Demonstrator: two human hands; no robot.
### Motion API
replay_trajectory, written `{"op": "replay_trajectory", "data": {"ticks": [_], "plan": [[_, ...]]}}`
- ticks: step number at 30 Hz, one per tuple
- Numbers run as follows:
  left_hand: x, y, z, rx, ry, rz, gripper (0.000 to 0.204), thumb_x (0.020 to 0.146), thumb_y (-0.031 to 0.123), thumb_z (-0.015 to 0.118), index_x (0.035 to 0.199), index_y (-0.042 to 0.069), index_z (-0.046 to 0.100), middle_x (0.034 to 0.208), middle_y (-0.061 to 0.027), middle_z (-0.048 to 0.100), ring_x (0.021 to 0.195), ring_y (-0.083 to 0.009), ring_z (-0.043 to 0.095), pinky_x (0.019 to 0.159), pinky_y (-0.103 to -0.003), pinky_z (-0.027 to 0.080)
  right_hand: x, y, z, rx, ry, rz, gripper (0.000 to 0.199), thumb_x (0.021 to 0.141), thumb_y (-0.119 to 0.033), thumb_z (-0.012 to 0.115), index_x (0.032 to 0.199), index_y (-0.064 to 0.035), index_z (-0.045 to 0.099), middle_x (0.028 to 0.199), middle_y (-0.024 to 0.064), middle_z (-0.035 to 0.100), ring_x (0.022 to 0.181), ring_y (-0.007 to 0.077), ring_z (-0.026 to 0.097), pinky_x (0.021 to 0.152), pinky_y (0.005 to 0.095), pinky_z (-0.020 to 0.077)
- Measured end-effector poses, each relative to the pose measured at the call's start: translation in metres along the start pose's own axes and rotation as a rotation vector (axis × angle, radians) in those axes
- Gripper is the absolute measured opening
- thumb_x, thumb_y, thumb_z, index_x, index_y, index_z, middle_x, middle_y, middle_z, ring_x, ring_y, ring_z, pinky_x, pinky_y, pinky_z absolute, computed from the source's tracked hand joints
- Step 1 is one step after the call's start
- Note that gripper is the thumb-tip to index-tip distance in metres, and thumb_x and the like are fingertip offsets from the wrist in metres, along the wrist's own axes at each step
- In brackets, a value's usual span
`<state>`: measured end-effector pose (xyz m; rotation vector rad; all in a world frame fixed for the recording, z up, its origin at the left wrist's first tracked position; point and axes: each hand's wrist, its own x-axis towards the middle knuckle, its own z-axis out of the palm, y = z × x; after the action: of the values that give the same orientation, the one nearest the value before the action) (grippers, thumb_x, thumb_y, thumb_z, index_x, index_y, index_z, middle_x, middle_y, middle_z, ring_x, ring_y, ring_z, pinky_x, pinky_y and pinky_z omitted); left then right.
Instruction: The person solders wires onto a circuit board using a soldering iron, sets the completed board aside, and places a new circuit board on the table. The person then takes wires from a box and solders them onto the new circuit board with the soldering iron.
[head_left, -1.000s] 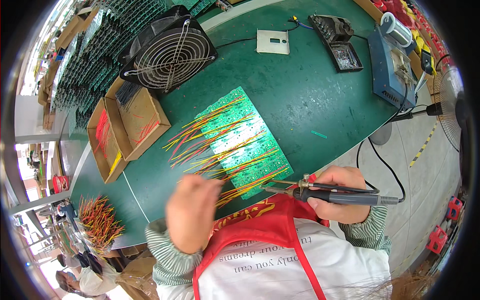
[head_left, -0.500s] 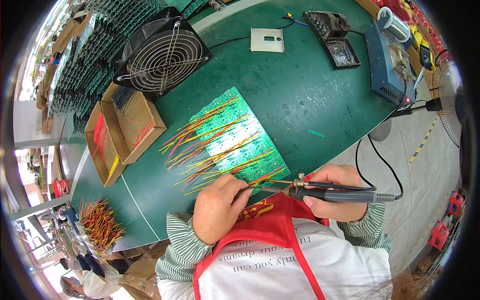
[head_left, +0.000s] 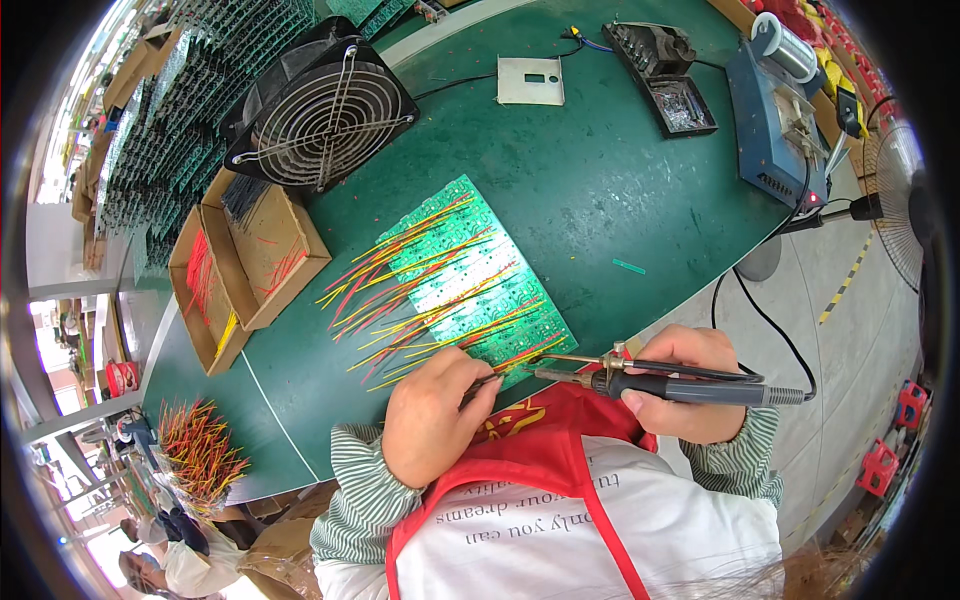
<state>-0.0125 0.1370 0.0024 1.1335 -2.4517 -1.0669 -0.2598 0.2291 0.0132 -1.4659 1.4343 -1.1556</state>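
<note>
My right hand [head_left: 690, 385] is wrapped round a soldering iron [head_left: 690, 390] with a solder feed tube clamped along it. The iron's tip points left, just off the near corner of a green circuit board [head_left: 487, 283]. Rows of red and yellow wires [head_left: 400, 270] stand on the board, their free ends fanning out leftward. At the board's near edge my left hand [head_left: 435, 410] is closed, thumb and fingertips pinched together. A thin dark piece shows between these fingers; its kind is not clear.
Left of the board stand a black fan [head_left: 325, 115] and a cardboard box [head_left: 255, 260] of loose wires. A wire bundle [head_left: 200, 450] lies at the left edge. Far right are a blue soldering station [head_left: 770, 130], a solder spool [head_left: 785, 48] and a black iron stand [head_left: 665, 80].
My right hand has drawn the soldering iron slightly to the right, so its tip is farther from my left fingertips. My left hand has barely moved.
</note>
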Motion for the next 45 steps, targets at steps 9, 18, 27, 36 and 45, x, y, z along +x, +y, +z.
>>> {"op": "replay_trajectory", "data": {"ticks": [9, 18, 27, 36, 45], "plan": [[0.0, 0.01, -0.035, 0.307, 0.27, -0.036, 0.008, 0.078, 0.007, 0.067, 0.084, 0.004, 0.063, 0.076, -0.0103, 0.061, 0.067, -0.0289, 0.06, 0.058, -0.038, 0.048, -0.008, 0.002, -0.007, -0.029, 0.029, 0.045, 0.018, 0.068, -0.007, 0.072, 0.078, -0.0022, 0.058, 0.057, 0.0032, 0.06, 0.047, 0.0113, 0.057, 0.046, 0.0241, 0.0428], [0.016, 0.009, 0.01, 0.055, 0.026, 0.077, 0.009, 0.077, 0.007, 0.068, 0.081, 0.002, 0.063, 0.071, -0.0092, 0.058, 0.056, -0.0233, 0.055, 0.054, -0.033, 0.043, -0.009, 0.006, -0.012, -0.034, 0.063, 0.016, 0.018, 0.067, -0.007, 0.072, 0.079, -0.0022, 0.059, 0.06, 0.0036, 0.06, 0.048, 0.0114, 0.056, 0.047, 0.0241, 0.0436], [0.016, 0.009, 0.01, 0.027, -0.011, 0.03, 0.009, 0.077, 0.007, 0.068, 0.08, 0.001, 0.062, 0.072, -0.008, 0.058, 0.055, -0.0197, 0.053, 0.051, -0.031, 0.043, -0.006, 0.01, -0.009, -0.012, 0.043, 0.041, 0.017, 0.067, -0.006, 0.071, 0.077, -0.0021, 0.058, 0.056, 0.0032, 0.058, 0.047, 0.0108, 0.056, 0.046, 0.0243, 0.0421], [0.018, 0.009, 0.009, 0.02, -0.019, 0.035, 0.009, 0.077, 0.007, 0.068, 0.08, 0.001, 0.063, 0.072, -0.008, 0.058, 0.054, -0.019, 0.054, 0.051, -0.03, 0.043, -0.007, 0.008, -0.011, -0.018, 0.058, 0.03, 0.018, 0.066, -0.007, 0.072, 0.077, -0.0025, 0.058, 0.059, 0.0039, 0.06, 0.048, 0.0114, 0.057, 0.046, 0.0245, 0.0421], [0.014, 0.016, -0.013, 0.19, 0.174, 0.11, 0.008, 0.077, 0.005, 0.069, 0.083, 0.001, 0.065, 0.076, -0.0102, 0.061, 0.065, -0.0253, 0.06, 0.058, -0.033, 0.048, -0.012, 0.006, -0.02, -0.077, 0.083, 0.005, 0.02, 0.067, -0.008, 0.073, 0.08, -0.0016, 0.06, 0.066, 0.0056, 0.064, 0.052, 0.0123, 0.061, 0.05, 0.0237, 0.0468]]}}
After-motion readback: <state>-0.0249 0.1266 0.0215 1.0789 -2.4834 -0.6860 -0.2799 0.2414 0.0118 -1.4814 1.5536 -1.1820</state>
